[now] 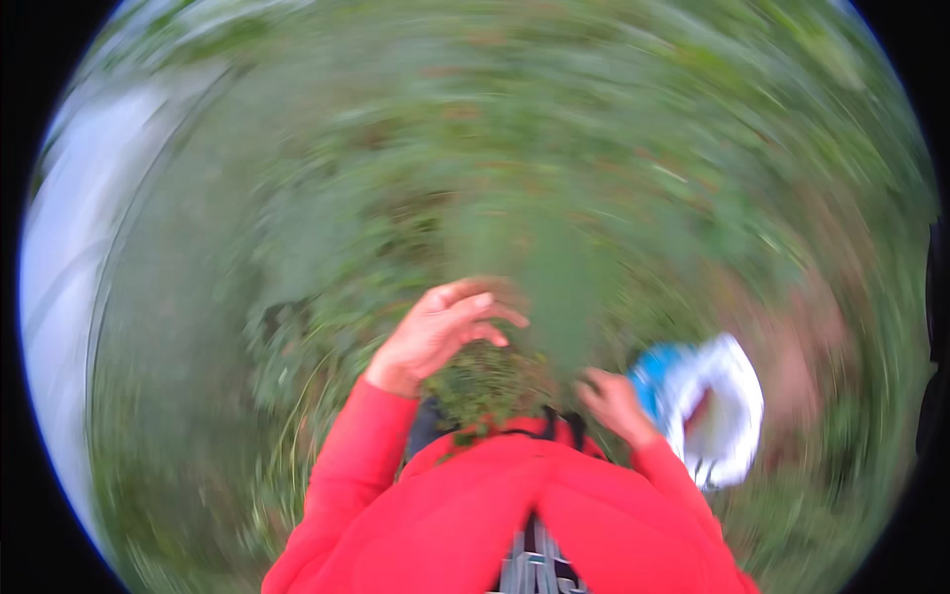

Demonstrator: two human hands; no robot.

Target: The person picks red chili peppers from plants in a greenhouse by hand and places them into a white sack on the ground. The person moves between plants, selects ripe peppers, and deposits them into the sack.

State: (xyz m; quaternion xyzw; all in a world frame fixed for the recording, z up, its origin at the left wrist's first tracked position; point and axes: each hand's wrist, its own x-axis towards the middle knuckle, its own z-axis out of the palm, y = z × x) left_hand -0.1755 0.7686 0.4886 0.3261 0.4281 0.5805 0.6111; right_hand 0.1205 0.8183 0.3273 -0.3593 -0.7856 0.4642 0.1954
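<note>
My left hand (pixel 445 330) is raised in front of my body, over green foliage. Its fingers are bent and spread, and I see nothing in them. Lower and to the right, my right hand (pixel 612 405) has curled fingers beside a blue and white sack (pixel 744 416). Blur hides whether that hand holds anything. The sack's mouth gapes, with something reddish showing inside. Between the hands is a smooth, blurred green patch (pixel 568 297), perhaps a large leaf. Small-leaved plants (pixel 486 382) stand close against the front of my red jacket (pixel 445 520).
Dense green vegetation (pixel 356 185) surrounds me, smeared by motion. Brownish bare ground (pixel 801 356) shows beyond the sack on the right. A pale, whitish surface (pixel 74 245) with a dark curved line along it runs down the far left; I cannot tell what it is.
</note>
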